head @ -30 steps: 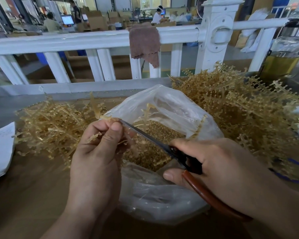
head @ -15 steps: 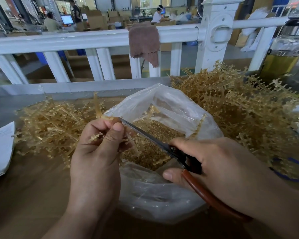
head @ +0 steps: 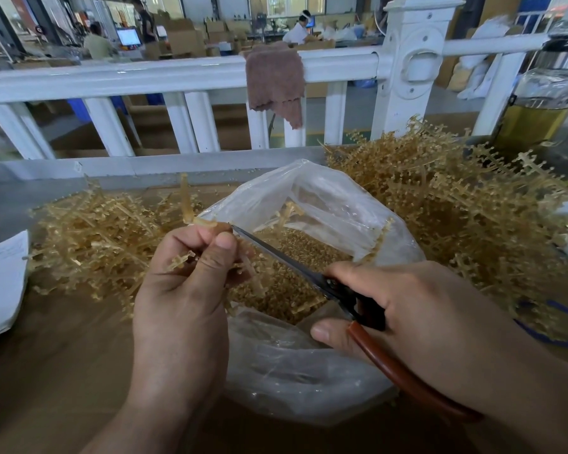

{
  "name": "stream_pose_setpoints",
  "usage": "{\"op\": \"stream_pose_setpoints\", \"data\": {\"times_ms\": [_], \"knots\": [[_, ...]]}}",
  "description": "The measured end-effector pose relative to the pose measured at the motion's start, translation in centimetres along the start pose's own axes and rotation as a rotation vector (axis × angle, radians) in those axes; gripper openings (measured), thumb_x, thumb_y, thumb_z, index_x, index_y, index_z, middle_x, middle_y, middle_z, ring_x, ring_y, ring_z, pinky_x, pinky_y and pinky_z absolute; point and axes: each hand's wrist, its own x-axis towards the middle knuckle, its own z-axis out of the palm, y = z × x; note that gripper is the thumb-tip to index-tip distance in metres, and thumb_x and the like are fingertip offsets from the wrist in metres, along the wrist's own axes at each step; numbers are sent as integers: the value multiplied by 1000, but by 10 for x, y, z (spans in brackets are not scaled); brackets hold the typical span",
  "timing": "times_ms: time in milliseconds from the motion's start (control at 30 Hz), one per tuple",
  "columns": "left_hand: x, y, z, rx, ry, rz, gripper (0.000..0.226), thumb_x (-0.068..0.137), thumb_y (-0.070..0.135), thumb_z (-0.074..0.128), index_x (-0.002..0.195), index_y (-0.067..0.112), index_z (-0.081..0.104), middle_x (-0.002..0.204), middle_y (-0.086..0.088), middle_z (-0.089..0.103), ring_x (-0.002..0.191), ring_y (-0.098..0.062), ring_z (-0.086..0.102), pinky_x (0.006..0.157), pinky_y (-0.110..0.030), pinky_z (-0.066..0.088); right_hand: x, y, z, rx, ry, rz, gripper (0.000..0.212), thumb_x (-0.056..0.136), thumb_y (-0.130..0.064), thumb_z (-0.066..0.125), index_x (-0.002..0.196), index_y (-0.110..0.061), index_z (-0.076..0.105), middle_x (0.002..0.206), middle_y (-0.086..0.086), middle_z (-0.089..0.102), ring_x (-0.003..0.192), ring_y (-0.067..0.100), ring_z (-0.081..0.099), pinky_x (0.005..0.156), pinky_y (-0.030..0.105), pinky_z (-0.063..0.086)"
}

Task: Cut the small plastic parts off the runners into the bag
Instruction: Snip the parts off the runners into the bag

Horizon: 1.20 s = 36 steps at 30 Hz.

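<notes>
Scissors (head: 286, 260) tip at runner (head: 205, 222); paper (head: 0, 283) writing illegible.

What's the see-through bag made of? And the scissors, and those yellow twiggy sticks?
The bag looks like thin soft plastic: clear, shiny and crinkled. The scissors seem to be metal at the blades, dark and smooth with a glinting edge. Their reddish-brown grip is probably a rubber or plastic coating. The runners look like hard, slightly see-through amber plastic, stiff and spiky.

Tip of the scissors (head: 286, 257) behind fingers (head: 191, 237) of the left hand (head: 177, 299) (jar (head: 545, 106) partly off frame).
</notes>
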Motion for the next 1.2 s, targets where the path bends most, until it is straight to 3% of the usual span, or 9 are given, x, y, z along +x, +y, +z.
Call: {"op": "stream_pose_setpoints", "data": {"times_ms": [300,433,700,833,1033,1200], "knots": [[-1,-2,-1,53,-11,-7,11,83,28,68,74,33,69,79,5,70,76,-12,66,69,-21,55,0,0,0,-24,35,-22,73,73,-84,35,122,-34,55,83,-16,73,73,-1,66,63,19,55],[-1,-2,-1,47,-7,-7,12,83,27,68,73,34,69,76,7,70,74,-10,66,68,-21,56,0,1,1,2,30,1,75,70,-85,35,123,-33,49,85,-10,74,74,2,68,66,23,57],[-1,-3,-2,22,-12,-51,12,82,25,68,73,31,67,78,3,70,76,-15,66,67,-21,56,0,-1,-2,-23,2,12,68,74,-78,38,114,-30,63,64,-10,65,60,0,61,56,15,50],[0,-2,1,25,-29,-80,14,81,24,68,69,31,68,76,5,68,75,-15,66,66,-22,56,1,2,-4,0,-24,25,73,72,-80,38,116,-27,64,80,-9,72,67,2,66,63,22,56],[3,-2,-1,75,0,-120,3,76,32,72,74,31,70,78,-10,74,73,-20,71,62,-22,56,3,6,-2,-30,-40,23,75,71,-84,33,111,-27,61,75,-11,70,66,2,65,58,24,55],[3,-2,-4,128,10,-90,13,90,36,67,79,29,69,80,-6,75,81,-23,75,65,-23,57,2,9,-2,-65,8,20,84,66,-86,28,119,-28,58,88,-11,72,77,3,66,66,24,55]]}}
